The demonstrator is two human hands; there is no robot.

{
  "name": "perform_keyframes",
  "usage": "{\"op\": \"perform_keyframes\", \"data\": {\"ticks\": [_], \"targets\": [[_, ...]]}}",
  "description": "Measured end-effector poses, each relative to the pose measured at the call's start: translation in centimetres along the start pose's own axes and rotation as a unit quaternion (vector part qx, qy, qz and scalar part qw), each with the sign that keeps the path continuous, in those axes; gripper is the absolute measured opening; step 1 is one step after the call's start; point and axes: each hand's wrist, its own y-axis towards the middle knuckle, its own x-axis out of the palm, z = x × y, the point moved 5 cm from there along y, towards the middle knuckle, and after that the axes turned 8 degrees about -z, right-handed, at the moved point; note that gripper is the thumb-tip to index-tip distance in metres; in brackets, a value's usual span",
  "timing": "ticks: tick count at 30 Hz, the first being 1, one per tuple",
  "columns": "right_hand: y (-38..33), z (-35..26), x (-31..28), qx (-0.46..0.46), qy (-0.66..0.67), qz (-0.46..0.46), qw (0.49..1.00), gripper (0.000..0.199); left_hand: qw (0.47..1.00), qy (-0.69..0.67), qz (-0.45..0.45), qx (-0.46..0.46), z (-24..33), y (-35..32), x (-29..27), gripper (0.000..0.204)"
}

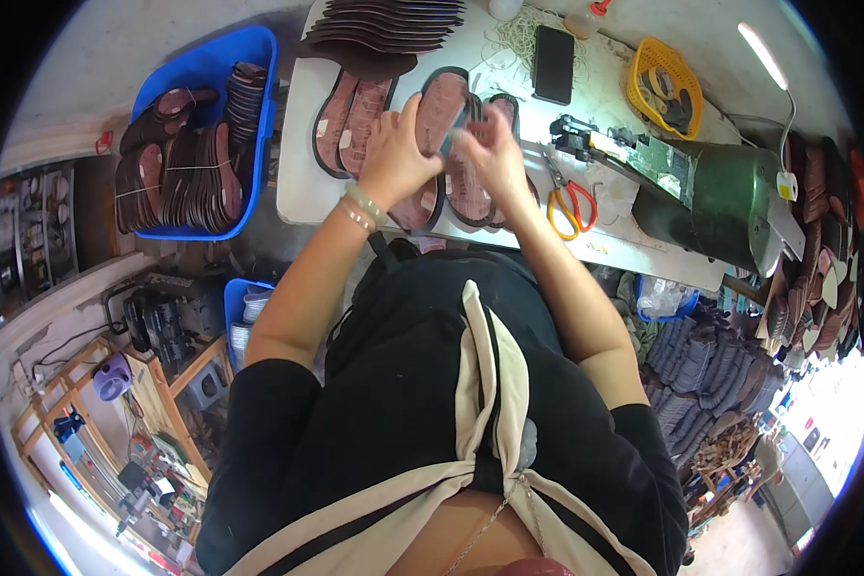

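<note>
Both hands are meeting over a white table (302,187); the left hand (394,158) and right hand (494,154) are pinching one insole (444,101), fingers curled closed; loose insoles (350,120) are lying alongside, bundled ones (178,173) filling a blue bin (216,58), so sorting seems partway.

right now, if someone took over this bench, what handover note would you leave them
Left hand: on a reddish insole with a dark rim, holding it up over the white table.
Right hand: meets the left at that insole's lower end; exact grip hidden.
On the table: more insoles flat under and beside the hands, a fanned stack at the far edge, orange-handled scissors to the right.
Blue bin to the left holds bundled insoles.
Done or left: cannot tell from this view.
</note>
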Motion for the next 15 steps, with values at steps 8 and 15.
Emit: {"op": "perform_keyframes", "data": {"ticks": [8, 15], "targets": [[0.9, -5.2, -1.5, -0.1, 0.233, -0.024, 0.967, 0.03, 0.954, -0.284, -0.092, 0.006, 0.3, -3.2, -2.9, 0.07], [1.6, -7.9, -5.5, -0.119, 0.095, -0.168, 0.974, 0.032, 0.76, -0.579, -0.296, -0.021, 2.0, -3.8, -2.7, 0.037]]}}
